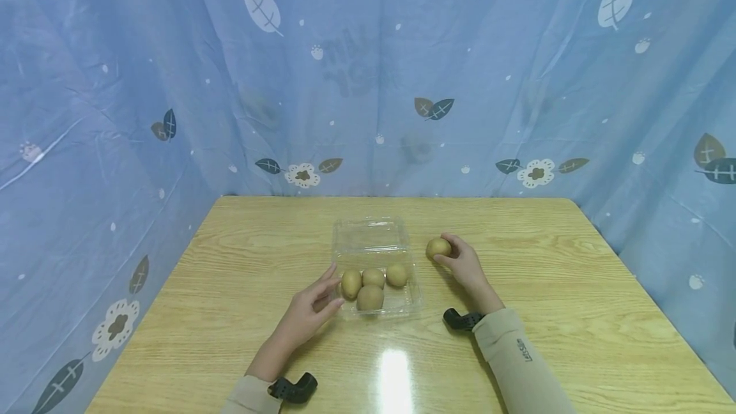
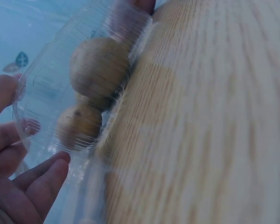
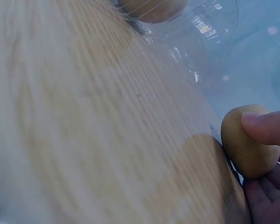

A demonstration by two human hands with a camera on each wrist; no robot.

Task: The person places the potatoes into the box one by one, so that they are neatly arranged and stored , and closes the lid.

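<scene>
A clear plastic clamshell box [image 1: 402,305] stands on the table with its lid [image 1: 368,235] folded back, away from me. Several brown potatoes [image 1: 370,298] sit inside it, two of them showing through the plastic in the left wrist view. My left hand [image 1: 310,308] is at the box's left side, fingers spread and gently bent, fingertips right at the wall. To the right of the box, my right hand [image 1: 464,266] holds a single potato [image 3: 247,140] between thumb and fingers, low over the table beside its own shadow.
The wooden table [image 1: 241,248] carries the box near its middle. Blue patterned curtains [image 1: 368,82] hang behind the table and along both sides. Each wrist wears a black camera mount [image 1: 293,390].
</scene>
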